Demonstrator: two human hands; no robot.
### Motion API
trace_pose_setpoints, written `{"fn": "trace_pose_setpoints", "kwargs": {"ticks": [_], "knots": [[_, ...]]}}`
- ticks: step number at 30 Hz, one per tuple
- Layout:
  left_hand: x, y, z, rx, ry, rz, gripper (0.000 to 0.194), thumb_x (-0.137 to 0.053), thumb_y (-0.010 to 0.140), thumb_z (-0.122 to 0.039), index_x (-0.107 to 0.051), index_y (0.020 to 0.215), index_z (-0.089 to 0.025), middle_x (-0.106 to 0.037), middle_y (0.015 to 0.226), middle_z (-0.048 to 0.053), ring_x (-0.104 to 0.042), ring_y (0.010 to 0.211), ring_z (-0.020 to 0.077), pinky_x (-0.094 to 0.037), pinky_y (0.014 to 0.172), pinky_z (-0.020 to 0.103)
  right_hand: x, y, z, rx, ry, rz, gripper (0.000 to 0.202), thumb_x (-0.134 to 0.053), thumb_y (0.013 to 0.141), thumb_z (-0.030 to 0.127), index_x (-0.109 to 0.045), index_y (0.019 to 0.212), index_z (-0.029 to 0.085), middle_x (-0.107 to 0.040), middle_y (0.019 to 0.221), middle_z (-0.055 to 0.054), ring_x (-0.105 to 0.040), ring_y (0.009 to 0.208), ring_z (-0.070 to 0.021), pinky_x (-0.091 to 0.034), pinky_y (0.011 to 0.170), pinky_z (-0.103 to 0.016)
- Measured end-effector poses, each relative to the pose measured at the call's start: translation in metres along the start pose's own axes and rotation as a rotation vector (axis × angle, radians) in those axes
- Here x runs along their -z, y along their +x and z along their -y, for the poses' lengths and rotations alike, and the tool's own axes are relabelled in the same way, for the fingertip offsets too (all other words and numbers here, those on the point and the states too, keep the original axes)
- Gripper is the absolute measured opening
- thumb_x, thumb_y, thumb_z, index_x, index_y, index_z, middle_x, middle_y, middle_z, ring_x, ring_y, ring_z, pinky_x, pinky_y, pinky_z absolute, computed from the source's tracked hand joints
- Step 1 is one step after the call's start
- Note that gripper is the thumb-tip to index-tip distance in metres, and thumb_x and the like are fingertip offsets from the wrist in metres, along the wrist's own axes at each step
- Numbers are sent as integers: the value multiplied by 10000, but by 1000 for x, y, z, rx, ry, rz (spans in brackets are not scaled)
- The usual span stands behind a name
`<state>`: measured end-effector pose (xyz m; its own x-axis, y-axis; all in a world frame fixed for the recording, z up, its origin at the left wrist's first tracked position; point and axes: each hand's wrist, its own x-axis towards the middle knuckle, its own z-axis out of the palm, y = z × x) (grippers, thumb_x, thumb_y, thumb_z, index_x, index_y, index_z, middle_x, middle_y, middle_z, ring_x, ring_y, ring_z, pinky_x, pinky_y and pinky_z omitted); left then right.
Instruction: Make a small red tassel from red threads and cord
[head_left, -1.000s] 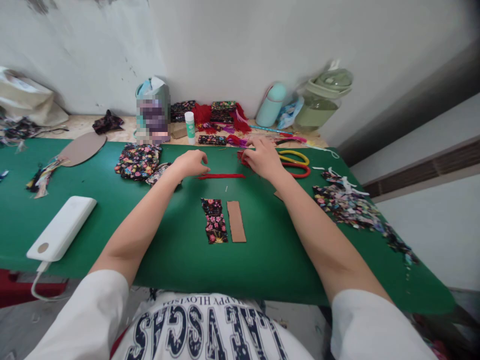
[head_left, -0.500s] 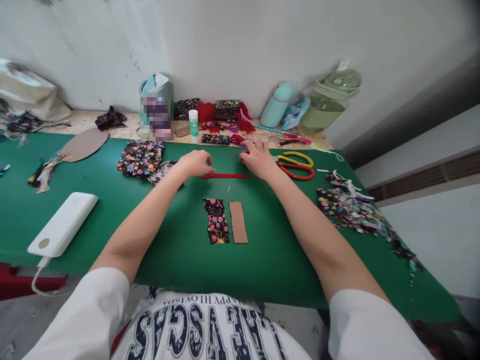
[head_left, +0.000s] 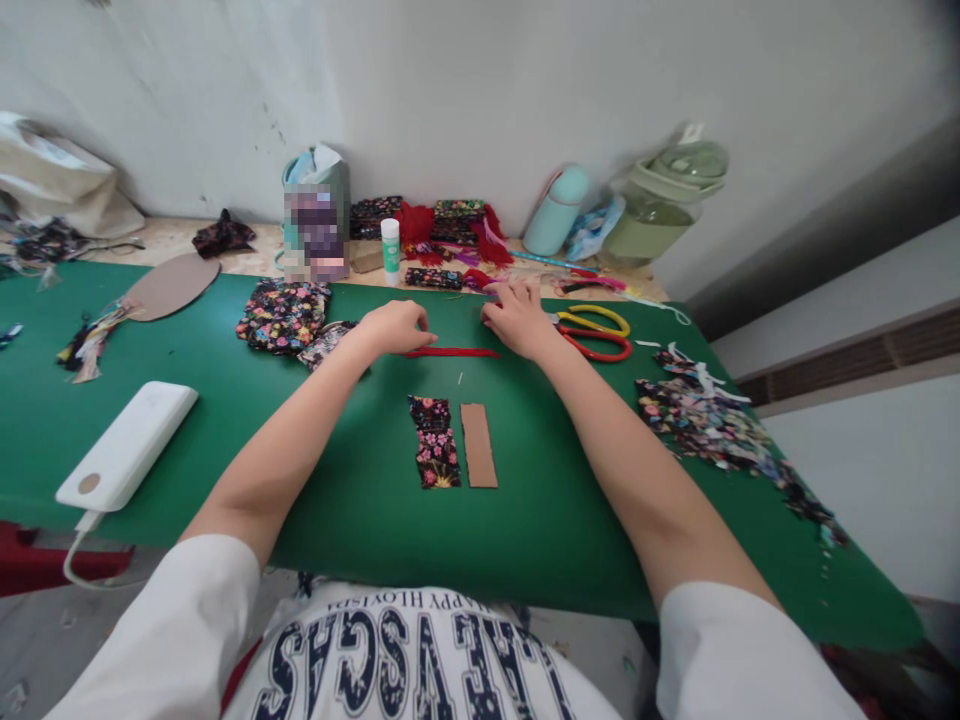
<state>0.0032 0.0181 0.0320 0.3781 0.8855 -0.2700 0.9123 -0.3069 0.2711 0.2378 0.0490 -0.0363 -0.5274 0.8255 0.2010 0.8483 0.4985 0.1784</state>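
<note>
A thin bundle of red cord [head_left: 457, 352] lies straight across the green table top. Over its left end hovers my left hand [head_left: 396, 328], fingers loosely curled and thumb apart; whether the fingertips touch the cord I cannot tell. My right hand [head_left: 519, 318] is beyond the cord's right end, palm down with fingers bent and spread. It covers the blades of the scissors [head_left: 596, 333], whose yellow and red handles show beside it. Nearer to me, a strip of black floral fabric [head_left: 435, 443] lies beside a narrow brown cardboard strip [head_left: 478, 446].
Folded floral fabric [head_left: 283, 316] lies left of my left forearm. Farther left are a cardboard oval [head_left: 176, 287] and a white power bank [head_left: 127, 445] with a cable. A glue stick [head_left: 391, 252], bottle [head_left: 556, 212] and jug [head_left: 652, 222] stand behind. Fabric scraps [head_left: 697, 415] lie right.
The whole view has shifted very slightly. Both hands stay in nearly the same place relative to the red cord, which lies as before.
</note>
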Motion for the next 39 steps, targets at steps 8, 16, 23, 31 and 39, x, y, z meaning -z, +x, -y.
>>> {"fn": "trace_pose_setpoints", "kwargs": {"ticks": [8,16,23,31,39], "knots": [[1,-1,-1,3,-11,-11,355,-543,821,-432,-680,1012,-167,-700,910,95,-626,870,234,-443,726,290,3,3,4,-99,48,-8,368,-301,926,184,-601,1112,79,-523,1325,-200,-433,1188,-356,-293,972,-515],[1,-2,-1,0,-13,-10,344,-542,821,-436,-682,999,-177,-703,905,83,-626,876,224,-441,721,275,5,21,-8,-14,136,17,294,-411,828,154,-645,995,91,-666,952,-191,-556,909,-304,-379,834,-407],[0,0,0,-12,-13,-29,353,-541,822,-432,-684,1010,-171,-699,973,91,-625,895,231,-448,745,287,5,26,-10,94,172,66,327,-440,811,133,-706,1000,107,-698,940,-168,-583,895,-275,-402,829,-369],[1,-3,-2,-8,-20,-24,355,-539,826,-435,-686,1003,-166,-701,938,96,-627,893,236,-449,740,293,8,29,-8,114,52,68,278,-478,867,216,-744,939,180,-684,1008,-148,-550,988,-296,-355,854,-423],[1,-2,-2,-11,-20,-14,343,-544,822,-432,-682,1003,-176,-705,917,91,-627,888,236,-450,736,292,4,36,-4,95,24,128,259,-477,892,221,-698,1007,152,-631,1065,-167,-522,1010,-303,-345,879,-434]]}}
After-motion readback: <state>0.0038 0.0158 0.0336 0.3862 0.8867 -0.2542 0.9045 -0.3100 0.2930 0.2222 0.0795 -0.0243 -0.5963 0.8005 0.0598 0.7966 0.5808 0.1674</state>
